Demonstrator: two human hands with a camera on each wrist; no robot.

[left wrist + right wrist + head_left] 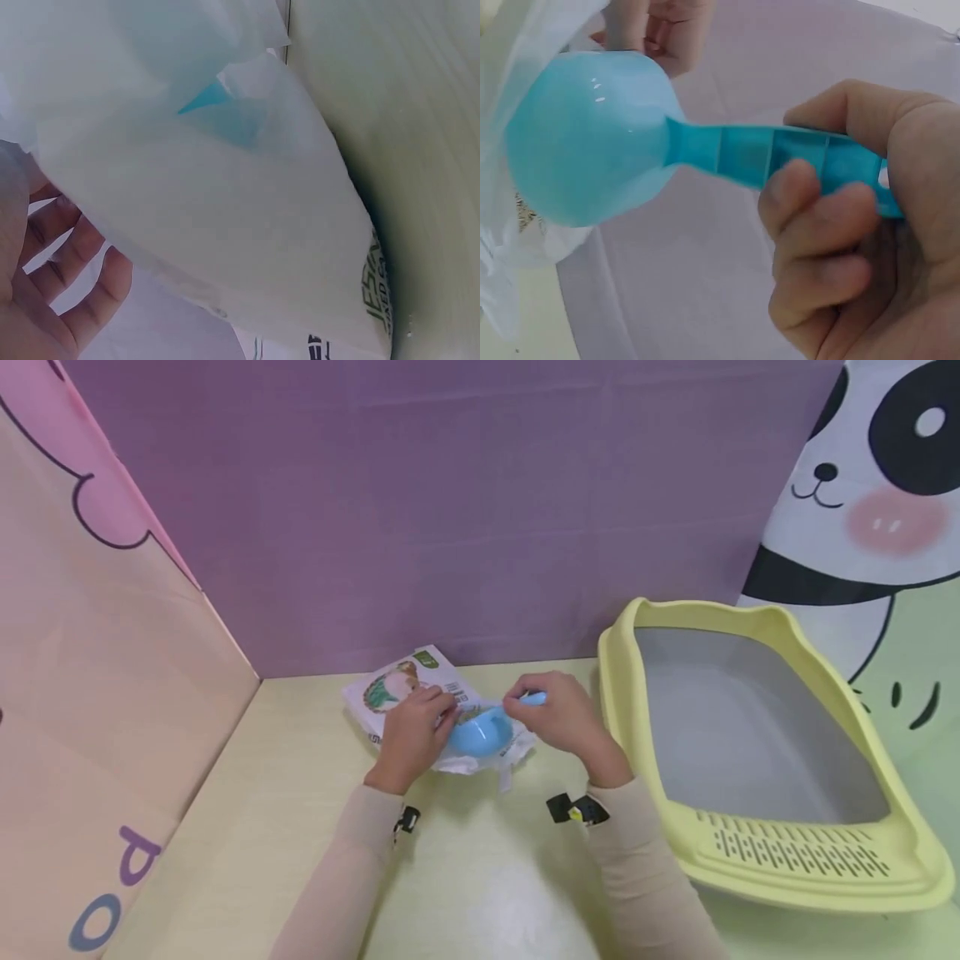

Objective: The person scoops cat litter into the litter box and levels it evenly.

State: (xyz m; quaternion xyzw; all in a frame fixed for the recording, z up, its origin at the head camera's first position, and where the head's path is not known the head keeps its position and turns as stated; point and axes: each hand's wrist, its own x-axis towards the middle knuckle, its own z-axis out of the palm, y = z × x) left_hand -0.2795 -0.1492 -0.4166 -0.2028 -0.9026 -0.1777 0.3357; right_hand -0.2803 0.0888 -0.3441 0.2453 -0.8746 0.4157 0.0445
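Note:
My right hand grips the handle of a light blue scoop, fingers curled around it. The scoop's rounded bowl is at the mouth of a white printed bag that lies on the table. Brownish granules show inside the bag beside the bowl. My left hand pinches the bag's edge just left of the scoop. In the left wrist view the left fingers curl behind the bag's side, and a blue patch of the scoop shows at the bag's opening.
A large yellow litter tray with a grey bottom and a slotted front ledge stands on the right. A purple backdrop rises behind the pale table. A printed panel borders the left side.

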